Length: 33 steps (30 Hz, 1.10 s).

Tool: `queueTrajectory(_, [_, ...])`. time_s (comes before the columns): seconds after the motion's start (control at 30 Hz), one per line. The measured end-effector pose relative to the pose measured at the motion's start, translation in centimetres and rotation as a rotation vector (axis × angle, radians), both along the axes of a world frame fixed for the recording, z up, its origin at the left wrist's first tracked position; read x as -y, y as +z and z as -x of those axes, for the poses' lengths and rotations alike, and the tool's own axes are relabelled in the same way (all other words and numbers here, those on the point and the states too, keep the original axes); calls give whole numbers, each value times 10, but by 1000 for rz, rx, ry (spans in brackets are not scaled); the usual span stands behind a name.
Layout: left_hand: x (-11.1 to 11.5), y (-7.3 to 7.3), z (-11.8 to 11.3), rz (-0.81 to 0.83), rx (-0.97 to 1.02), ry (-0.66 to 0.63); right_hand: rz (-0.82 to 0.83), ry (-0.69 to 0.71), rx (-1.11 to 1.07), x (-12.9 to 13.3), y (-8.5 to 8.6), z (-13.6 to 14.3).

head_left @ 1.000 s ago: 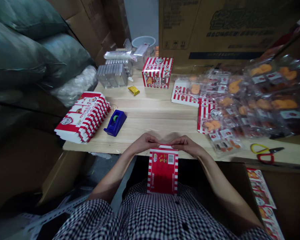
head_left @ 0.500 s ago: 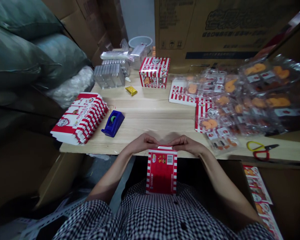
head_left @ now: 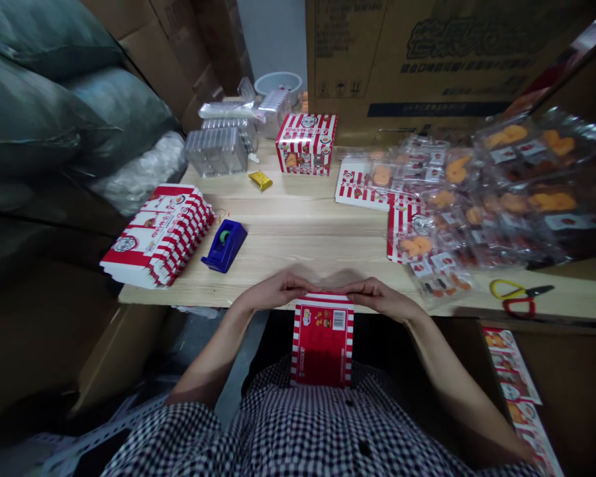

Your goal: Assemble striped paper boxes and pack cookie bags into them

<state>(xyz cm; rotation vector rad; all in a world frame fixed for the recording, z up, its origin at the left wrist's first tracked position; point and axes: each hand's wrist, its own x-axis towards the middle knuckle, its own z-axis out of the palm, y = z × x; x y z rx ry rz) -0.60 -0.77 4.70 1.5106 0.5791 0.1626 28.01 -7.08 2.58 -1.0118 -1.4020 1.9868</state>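
Observation:
A red cardboard box (head_left: 322,344) with white-striped edges and a barcode rests against my checked shirt at the table's front edge. Its far edge is pinched from both sides. My left hand (head_left: 283,290) grips the far left corner, thumb and fingers together. At the far right corner, my right hand (head_left: 375,295) does the same. The side of the box turned away from me is hidden. Left of my hands stands a blue tape dispenser (head_left: 225,246) with a green core.
Flat striped cartons (head_left: 159,232) are stacked at left. At the back are an assembled box (head_left: 306,144), clear plastic trays (head_left: 217,151) and a small yellow packet (head_left: 261,180). Bagged toy food pieces (head_left: 457,199) cover the right side, near scissors (head_left: 519,297).
Both hands have spread slightly apart along the far edge of the box. The white strip seen between them before is now folded down or covered. The box has barely moved.

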Motion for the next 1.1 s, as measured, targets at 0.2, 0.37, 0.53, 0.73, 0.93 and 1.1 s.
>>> queueTrajectory(0.2, [2,0,-3,-23,-12,-16,-24,28,74,-14,-2,-3])
queueTrajectory(0.37, [-6,-3,-6,-62,-28,-36,-85,63,118,-27,-4,0])
queueTrajectory(0.53, [6,-4,4,-73,11,46,-106,-118,78,6,-3,5])
queueTrajectory(0.73, [37,-3,7,-148,43,165,-82,-363,-8,46,-10,15])
queueTrajectory(0.93, [46,-10,6,-117,76,258,-207,-444,152,56,-9,24])
queueTrajectory(1.1, [57,-23,2,156,160,429,-238,-549,131,61,-11,33])
